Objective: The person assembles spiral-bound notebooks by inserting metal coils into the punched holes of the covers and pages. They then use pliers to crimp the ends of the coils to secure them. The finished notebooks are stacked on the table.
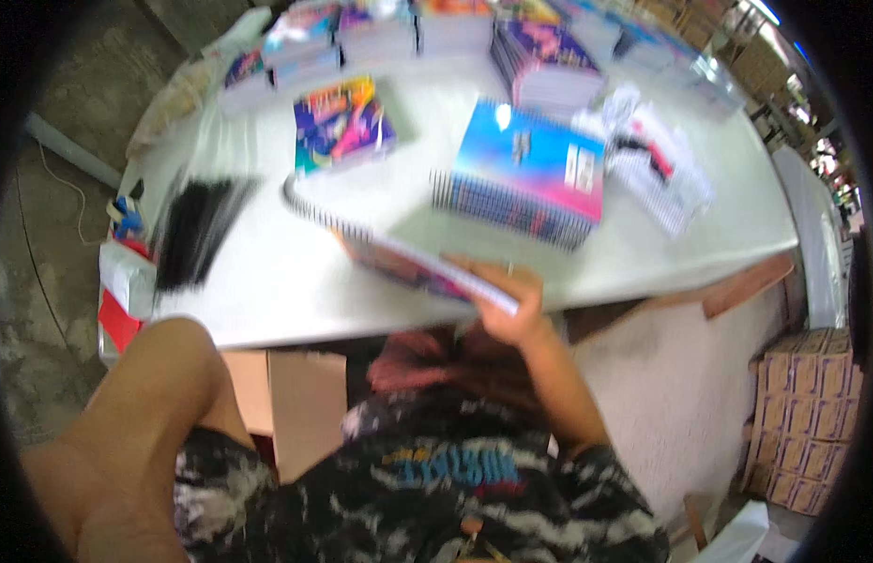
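A spiral-bound notebook [408, 258] is tilted nearly edge-on above the table's near edge. My right hand [516, 305] is closed round its near right end, and a loose length of coil [310, 208] sticks out beyond the far left end. My left arm [159, 394] is bent at the lower left, its hand out of sight. Just beyond the held notebook lies a stack of spiral notebooks [535, 159] with blue and pink covers. A colourful notebook [342, 127] lies farther left. Dark, thin coils [202, 230] are bunched at the table's left side, blurred.
More book stacks [549, 61] line the far side of the white table [267, 300]. Crumpled white material [661, 188] with a red and black item lies at the right. Below are an open cardboard box [305, 403] and, at far right, stacked cartons [802, 422].
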`<state>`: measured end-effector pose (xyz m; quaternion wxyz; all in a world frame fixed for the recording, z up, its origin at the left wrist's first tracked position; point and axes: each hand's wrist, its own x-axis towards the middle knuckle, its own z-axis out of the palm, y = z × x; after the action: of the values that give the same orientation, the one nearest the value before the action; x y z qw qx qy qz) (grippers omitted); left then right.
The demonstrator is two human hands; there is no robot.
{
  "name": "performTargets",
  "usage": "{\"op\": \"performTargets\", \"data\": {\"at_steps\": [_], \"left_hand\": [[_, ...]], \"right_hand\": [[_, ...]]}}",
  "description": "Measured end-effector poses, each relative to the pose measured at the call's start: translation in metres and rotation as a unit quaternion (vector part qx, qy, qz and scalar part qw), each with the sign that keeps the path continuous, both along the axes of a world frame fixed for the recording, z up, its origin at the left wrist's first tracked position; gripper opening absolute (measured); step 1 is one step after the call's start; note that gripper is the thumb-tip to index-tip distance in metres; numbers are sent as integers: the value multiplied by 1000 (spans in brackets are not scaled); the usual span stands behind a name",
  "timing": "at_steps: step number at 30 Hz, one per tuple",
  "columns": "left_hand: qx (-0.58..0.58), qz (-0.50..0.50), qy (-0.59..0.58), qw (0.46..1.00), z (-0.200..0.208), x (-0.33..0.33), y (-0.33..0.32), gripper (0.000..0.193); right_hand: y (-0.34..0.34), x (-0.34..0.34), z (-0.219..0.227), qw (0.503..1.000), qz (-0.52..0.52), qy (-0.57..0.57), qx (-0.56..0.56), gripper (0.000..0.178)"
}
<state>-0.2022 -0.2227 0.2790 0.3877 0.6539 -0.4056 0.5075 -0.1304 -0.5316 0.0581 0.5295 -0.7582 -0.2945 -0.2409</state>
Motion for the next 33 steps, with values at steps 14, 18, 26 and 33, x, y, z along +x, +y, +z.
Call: {"op": "performTargets", "data": {"at_steps": [14, 18, 26, 33], "left_hand": [[-147, 72, -1, 986, -40, 2, 36, 51], [-135, 106, 21, 985, -45, 6, 31, 50], [-148, 68, 3, 987, -53, -7, 30, 46], [-93, 2, 0, 996, -18, -13, 20, 43]], "right_hand": [[0, 0, 15, 1000, 12, 11, 5, 35], [9, 10, 11, 999, 34, 0, 20, 34], [-4, -3, -2, 993, -88, 74, 36, 20], [12, 7, 16, 972, 23, 160, 169, 23]]}}
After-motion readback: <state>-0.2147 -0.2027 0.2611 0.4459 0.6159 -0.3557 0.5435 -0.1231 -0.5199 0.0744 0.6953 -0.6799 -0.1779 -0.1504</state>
